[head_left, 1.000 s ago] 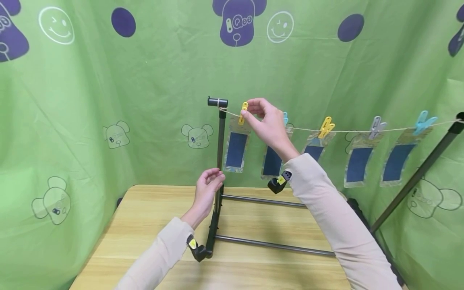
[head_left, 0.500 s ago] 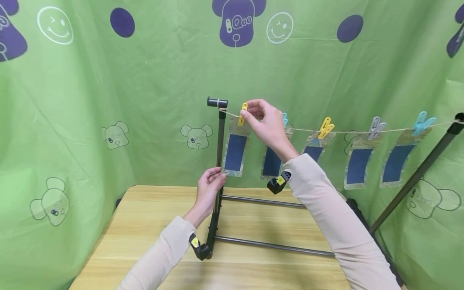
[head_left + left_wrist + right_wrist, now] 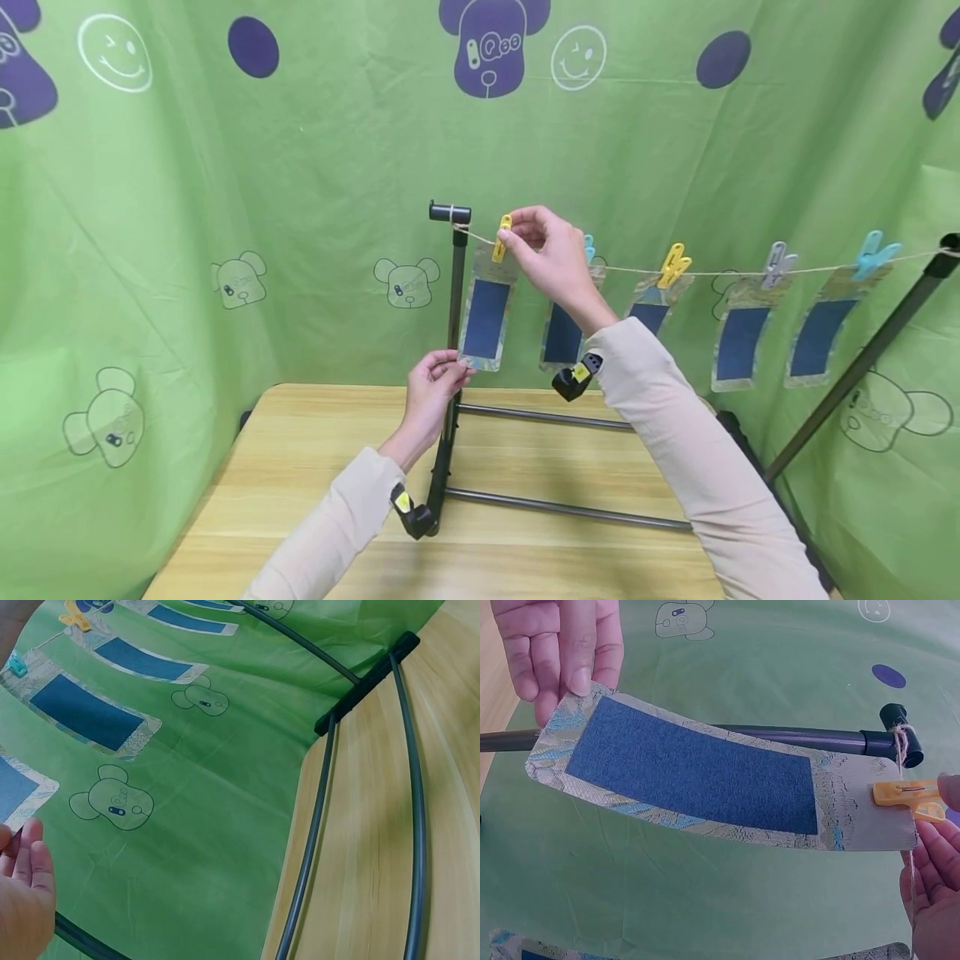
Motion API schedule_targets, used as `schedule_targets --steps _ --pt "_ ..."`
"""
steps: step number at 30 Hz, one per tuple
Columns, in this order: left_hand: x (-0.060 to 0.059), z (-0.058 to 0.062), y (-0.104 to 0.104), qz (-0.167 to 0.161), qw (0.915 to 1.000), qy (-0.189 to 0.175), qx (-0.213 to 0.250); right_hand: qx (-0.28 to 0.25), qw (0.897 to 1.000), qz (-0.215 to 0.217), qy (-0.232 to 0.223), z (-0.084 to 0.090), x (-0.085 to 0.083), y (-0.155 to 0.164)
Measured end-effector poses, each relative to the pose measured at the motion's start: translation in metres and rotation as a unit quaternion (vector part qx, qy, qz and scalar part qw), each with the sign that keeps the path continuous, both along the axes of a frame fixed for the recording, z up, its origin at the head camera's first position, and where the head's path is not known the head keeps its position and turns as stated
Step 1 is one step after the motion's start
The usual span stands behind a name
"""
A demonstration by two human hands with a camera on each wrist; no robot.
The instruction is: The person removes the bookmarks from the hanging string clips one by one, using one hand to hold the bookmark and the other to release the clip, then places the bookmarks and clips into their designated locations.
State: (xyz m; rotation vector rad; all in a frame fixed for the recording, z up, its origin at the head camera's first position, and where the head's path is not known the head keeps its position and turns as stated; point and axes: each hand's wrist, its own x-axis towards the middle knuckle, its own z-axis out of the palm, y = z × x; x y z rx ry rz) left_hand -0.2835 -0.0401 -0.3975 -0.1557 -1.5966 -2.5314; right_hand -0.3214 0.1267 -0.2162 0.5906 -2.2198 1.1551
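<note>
My right hand (image 3: 551, 254) pinches a yellow clothespin (image 3: 502, 238) at the left end of the string. The clothespin grips the top of a patterned fabric strip (image 3: 697, 769) with a dark blue panel, and the string passes by its jaws. Below, my left hand (image 3: 433, 392) pinches the strip's lower left corner; in the right wrist view its thumb (image 3: 579, 679) lies over that corner. The strip hangs slightly bowed beside the black post (image 3: 456, 292). In the left wrist view only part of the left hand (image 3: 26, 900) shows, at the strip's corner.
Several similar strips (image 3: 742, 342) hang to the right from yellow, grey and blue clothespins (image 3: 780, 265). The string (image 3: 720, 272) runs between two posts. Two black crossbars (image 3: 562, 502) join the stand's feet on a wooden table (image 3: 300, 500). A green printed curtain (image 3: 322, 167) surrounds it.
My left hand has moved slightly right and taken hold of the strip's lower corner. The strip and its clothespin have come down a little; my right hand keeps its pinch.
</note>
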Motion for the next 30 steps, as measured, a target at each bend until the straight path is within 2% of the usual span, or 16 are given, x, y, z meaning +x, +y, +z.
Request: schedule_targets --steps 10,30 --pt "0.0016 0.0008 -0.0023 0.003 1.0 0.004 -0.003 0.008 1.0 0.005 0.0 0.0022 0.003 0.0007" --pt "0.0017 0.0042 -0.0037 0.013 0.9998 0.013 -0.003 0.005 0.999 0.009 0.034 0.0056 0.0054 0.0006"
